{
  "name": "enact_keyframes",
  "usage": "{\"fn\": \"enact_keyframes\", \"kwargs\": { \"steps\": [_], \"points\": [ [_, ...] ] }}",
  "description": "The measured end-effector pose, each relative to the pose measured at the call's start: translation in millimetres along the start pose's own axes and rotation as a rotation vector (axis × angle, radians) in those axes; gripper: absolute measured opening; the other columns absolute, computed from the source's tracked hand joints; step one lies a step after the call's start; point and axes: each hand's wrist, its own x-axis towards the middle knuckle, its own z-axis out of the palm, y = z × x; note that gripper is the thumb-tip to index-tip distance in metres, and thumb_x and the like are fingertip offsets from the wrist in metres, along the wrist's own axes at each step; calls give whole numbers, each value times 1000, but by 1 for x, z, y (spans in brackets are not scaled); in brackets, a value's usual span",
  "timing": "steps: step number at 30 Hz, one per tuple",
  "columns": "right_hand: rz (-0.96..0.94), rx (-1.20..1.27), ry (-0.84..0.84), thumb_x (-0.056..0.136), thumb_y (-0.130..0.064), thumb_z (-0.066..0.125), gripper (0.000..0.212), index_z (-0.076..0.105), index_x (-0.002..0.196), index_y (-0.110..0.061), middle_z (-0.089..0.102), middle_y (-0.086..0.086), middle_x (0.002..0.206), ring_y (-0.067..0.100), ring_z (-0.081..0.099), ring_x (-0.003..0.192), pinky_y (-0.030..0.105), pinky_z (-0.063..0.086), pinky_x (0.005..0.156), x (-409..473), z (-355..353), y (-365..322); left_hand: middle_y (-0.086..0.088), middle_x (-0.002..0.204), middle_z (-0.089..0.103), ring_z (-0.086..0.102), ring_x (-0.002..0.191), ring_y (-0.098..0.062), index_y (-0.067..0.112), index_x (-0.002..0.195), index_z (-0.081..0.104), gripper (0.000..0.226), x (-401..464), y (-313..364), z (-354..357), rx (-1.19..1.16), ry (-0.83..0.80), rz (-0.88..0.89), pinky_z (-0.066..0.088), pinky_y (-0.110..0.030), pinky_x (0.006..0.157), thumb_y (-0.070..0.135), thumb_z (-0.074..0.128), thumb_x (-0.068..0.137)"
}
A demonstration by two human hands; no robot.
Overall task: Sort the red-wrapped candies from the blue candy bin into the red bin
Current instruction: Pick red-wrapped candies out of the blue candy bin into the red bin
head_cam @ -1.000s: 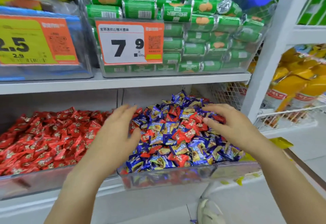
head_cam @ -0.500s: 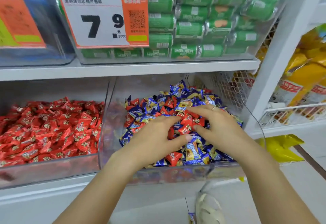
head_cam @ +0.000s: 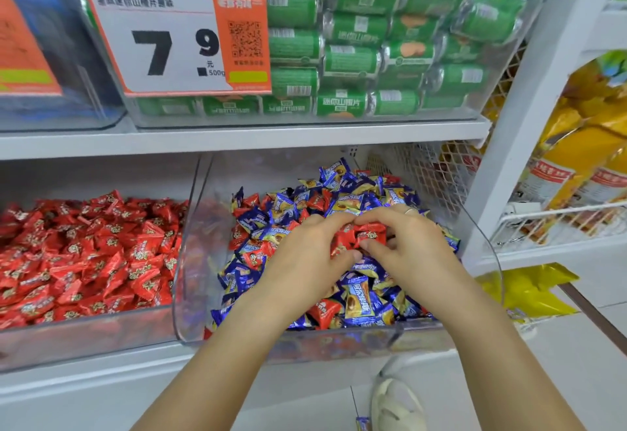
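A clear bin [head_cam: 190,261] on the lower shelf holds a heap of blue-wrapped candies [head_cam: 359,298] with red-wrapped candies [head_cam: 252,254] mixed in. Both my hands are in the middle of that heap. My left hand [head_cam: 305,261] and my right hand [head_cam: 407,247] meet fingertip to fingertip, their fingers curled round a small cluster of red candies [head_cam: 364,235]. To the left stands the red bin [head_cam: 84,335], filled with red-wrapped candies [head_cam: 84,254].
The shelf board [head_cam: 237,140] above carries a clear box of green snack packs [head_cam: 373,57] with an orange 7.9 price tag [head_cam: 176,37]. A white upright post [head_cam: 529,98] stands right of the blue bin, with yellow packs [head_cam: 576,166] beyond. A slipper [head_cam: 397,403] is on the floor.
Both hands came down from above the heap onto the candies and drew together at its middle, closing round red candies. The view has moved closer and a little right.
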Motion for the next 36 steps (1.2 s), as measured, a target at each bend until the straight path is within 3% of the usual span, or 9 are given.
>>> {"fn": "enact_keyframes", "kwargs": {
  "steps": [7, 12, 15, 17, 21, 25, 29, 34, 36],
  "points": [
    [46, -2, 139, 86, -3, 60, 24, 62, 80, -27, 50, -6, 93, 6, 51, 70, 19, 38, 63, -3, -9, 3, 18, 88, 49, 43, 67, 6, 31, 106, 59, 17, -1, -9, -10, -90, 92, -7, 32, -3, 61, 22, 59, 91],
    [90, 94, 70, 91, -8, 54, 27, 61, 89, -34, 65, 4, 75, 17, 47, 51, 24, 37, 48, -6, -15, 2, 9, 92, 61, 51, 65, -4, 28, 104, 51, 13, -2, -25, -36, -184, 130, -126, 39, -21, 57, 19, 53, 94],
    [70, 149, 14, 94, -10, 44, 32, 60, 104, -35, 59, 8, 72, 16, 45, 51, 29, 35, 49, -6, -14, 0, -5, 83, 64, 54, 62, -21, 35, 102, 56, 22, -3, -32, -48, -263, 176, -170, 48, -36, 57, 15, 52, 94],
    [92, 203, 53, 91, -10, 44, 28, 63, 91, -30, 63, 7, 77, 10, 42, 50, 29, 35, 53, -5, -14, 0, -2, 78, 60, 53, 61, -21, 41, 97, 60, 28, -5, -36, -53, -272, 182, -185, 51, -39, 57, 15, 52, 94],
    [167, 333, 139, 87, -15, 50, 24, 63, 70, -25, 61, -10, 63, 3, 48, 52, 29, 42, 58, -1, -15, 2, 8, 67, 56, 44, 49, -9, 30, 78, 64, 9, -11, -38, -63, -178, 212, -217, 36, -20, 47, 32, 67, 85],
    [150, 416, 108, 81, -21, 72, 13, 69, 69, -25, 64, -9, 64, 10, 57, 63, 27, 48, 66, 0, -15, 0, 3, 59, 55, 49, 53, -8, 15, 68, 58, 38, -17, -34, -64, 68, 173, -259, 32, -19, 47, 50, 64, 82],
    [90, 107, 67, 85, -20, 70, 14, 66, 75, -29, 63, -4, 92, 14, 57, 76, 9, 38, 58, 3, -5, -6, -4, 59, 53, 50, 58, -20, 7, 65, 51, 44, -20, -36, -57, 229, 38, -270, 35, -25, 52, 41, 51, 94],
    [15, -121, -58, 92, -5, 50, 33, 71, 104, -28, 60, -3, 122, 3, 43, 57, 14, 32, 51, 11, 5, -16, 7, 80, 59, 54, 73, -8, 19, 82, 65, 30, -33, -35, -56, 203, -128, -303, 38, -21, 56, 48, 62, 85],
    [-16, -206, -80, 92, -2, 47, 41, 66, 119, -27, 56, -1, 128, 6, 45, 70, 15, 31, 60, 15, 10, -18, 5, 85, 59, 54, 77, -9, 21, 94, 66, 35, -36, -33, -53, 228, -216, -304, 41, -24, 61, 53, 63, 82]
  ]
}}
